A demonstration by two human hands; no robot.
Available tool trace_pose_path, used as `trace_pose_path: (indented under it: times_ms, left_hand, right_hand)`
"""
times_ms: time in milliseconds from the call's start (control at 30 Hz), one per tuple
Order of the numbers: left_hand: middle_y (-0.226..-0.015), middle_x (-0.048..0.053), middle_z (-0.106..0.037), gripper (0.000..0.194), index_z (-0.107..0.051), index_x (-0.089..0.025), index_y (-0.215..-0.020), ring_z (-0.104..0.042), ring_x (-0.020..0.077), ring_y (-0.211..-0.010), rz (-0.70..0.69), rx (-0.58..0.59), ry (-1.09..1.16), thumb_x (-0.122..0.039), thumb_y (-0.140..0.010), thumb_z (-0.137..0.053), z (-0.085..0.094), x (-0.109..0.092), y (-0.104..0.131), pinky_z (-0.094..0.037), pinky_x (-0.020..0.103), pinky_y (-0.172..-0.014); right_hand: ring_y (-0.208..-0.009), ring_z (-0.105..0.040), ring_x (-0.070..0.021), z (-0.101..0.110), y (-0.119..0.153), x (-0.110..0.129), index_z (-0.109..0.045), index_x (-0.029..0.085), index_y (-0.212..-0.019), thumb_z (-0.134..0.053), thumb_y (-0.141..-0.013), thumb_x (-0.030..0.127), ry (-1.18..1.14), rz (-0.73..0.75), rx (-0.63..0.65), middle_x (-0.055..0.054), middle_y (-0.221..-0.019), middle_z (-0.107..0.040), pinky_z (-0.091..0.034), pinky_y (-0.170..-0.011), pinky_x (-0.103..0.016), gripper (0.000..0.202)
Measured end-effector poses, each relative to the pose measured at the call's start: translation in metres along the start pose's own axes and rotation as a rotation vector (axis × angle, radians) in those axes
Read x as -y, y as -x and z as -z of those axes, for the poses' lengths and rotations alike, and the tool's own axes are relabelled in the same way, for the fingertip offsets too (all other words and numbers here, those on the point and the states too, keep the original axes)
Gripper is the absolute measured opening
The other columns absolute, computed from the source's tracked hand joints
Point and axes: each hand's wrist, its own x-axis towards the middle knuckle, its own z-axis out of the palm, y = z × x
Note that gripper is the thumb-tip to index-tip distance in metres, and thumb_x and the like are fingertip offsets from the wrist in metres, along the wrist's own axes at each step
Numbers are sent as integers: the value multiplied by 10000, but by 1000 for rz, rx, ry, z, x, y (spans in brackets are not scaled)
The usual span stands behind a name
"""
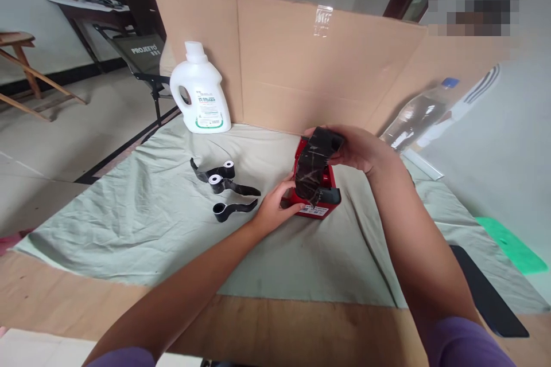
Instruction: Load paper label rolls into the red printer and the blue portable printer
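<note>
Head view: cardboard (310,63) backs the cloth (284,269); your right hand (357,146) grips black tape (312,163), your left hand (275,206) clasps the red box (323,212).

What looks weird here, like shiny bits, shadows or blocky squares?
In the head view, glare whitens the tape and clear bottle; in the head view, soft shadow lies on the cloth by the red box; in the head view, blocky squares hide part of the upper right.
</note>
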Motion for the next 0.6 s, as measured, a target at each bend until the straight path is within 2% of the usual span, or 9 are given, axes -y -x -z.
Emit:
trace_pose_path:
  times_ms: [67,133,267,367,433,533,600]
  left_hand:
    - [-1304,93,-665,445,-602,-245,-1253,-685,277,-1107,2,5,-18,-375,-849,-737,0,0,0,-604,391,-885]
    - [-1344,89,-645,441,-602,-249,-1244,-681,279,-1114,-4,-2,-39,-382,-847,-739,1,1,-1,-604,395,-883]
    - [-1487,95,-542,452,-600,-261,-1241,-595,298,-1287,-56,-19,-72,-383,-834,-756,2,1,-1,-575,402,-964]
    - [-1539,84,-491,452,-594,-274,-1245,-543,295,-1354,-61,-14,-96,-362,-833,-759,3,-2,-1,-566,392,-979]
    - [-1489,87,-541,457,-596,-274,-1249,-577,292,-1310,-64,-14,-104,-347,-830,-765,4,-3,-1,-561,402,-985]
    - [-1306,78,-660,445,-602,-258,-1253,-667,271,-1143,-72,-8,-95,-330,-841,-754,3,0,-1,-568,407,-960]
    - [-1172,60,-701,409,-617,-238,-1221,-693,262,-1042,-63,-4,-121,-322,-842,-745,2,5,-2,-582,400,-910]
  right_hand:
    - [-488,-424,-105,-12,-8,-2,-677,191,-944,-629,-891,532,-74,31,72,8,-643,-533,-398,-472,-252,348]
    - [-489,-443,-109,-25,-19,-5,-651,194,-904,-683,-862,535,-100,67,157,25,-615,-507,-398,-470,-249,345]
    - [-632,-611,-170,-59,-50,-10,-615,199,-870,-666,-879,418,-121,40,204,-43,-739,-630,-477,-564,-274,225]
    - [-717,-655,-181,-90,-83,-11,-598,194,-861,-620,-880,302,-161,46,58,-68,-819,-672,-483,-592,-264,111]
    - [-712,-640,-158,-112,-107,-13,-600,187,-832,-598,-867,244,-56,128,-95,-52,-798,-668,-448,-567,-232,67]
    - [-737,-626,-156,-142,-139,-21,-612,176,-807,-570,-860,197,307,267,-259,-49,-797,-677,-439,-585,-220,71]
    - [-801,-642,-181,-160,-156,-30,-635,167,-865,-580,-844,161,617,254,-302,-75,-894,-704,-465,-631,-237,59]
